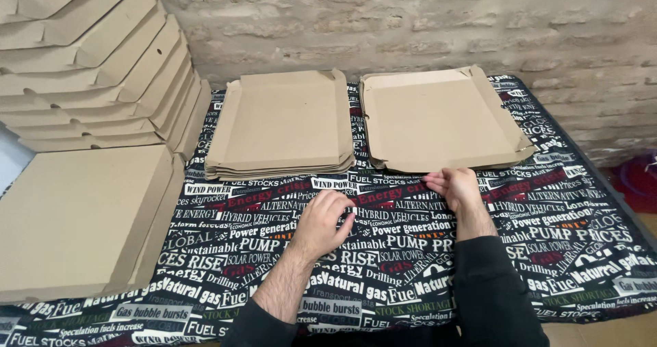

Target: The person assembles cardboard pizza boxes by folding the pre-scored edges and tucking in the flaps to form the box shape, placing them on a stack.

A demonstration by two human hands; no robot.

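Two stacks of flat, unfolded brown cardboard box blanks lie side by side on a table: a left stack (282,124) and a right stack (438,118). My right hand (453,187) rests on the tablecloth at the near edge of the right stack, fingers curled toward its bottom edge and touching it; whether it grips a sheet I cannot tell. My left hand (323,222) hovers over the cloth just below the left stack, fingers loosely bent and holding nothing.
A black tablecloth (561,230) printed with white and red words covers the table. A folded closed box (75,217) lies at the near left, with a leaning pile of folded boxes (96,66) behind it. A brick wall (424,18) runs behind.
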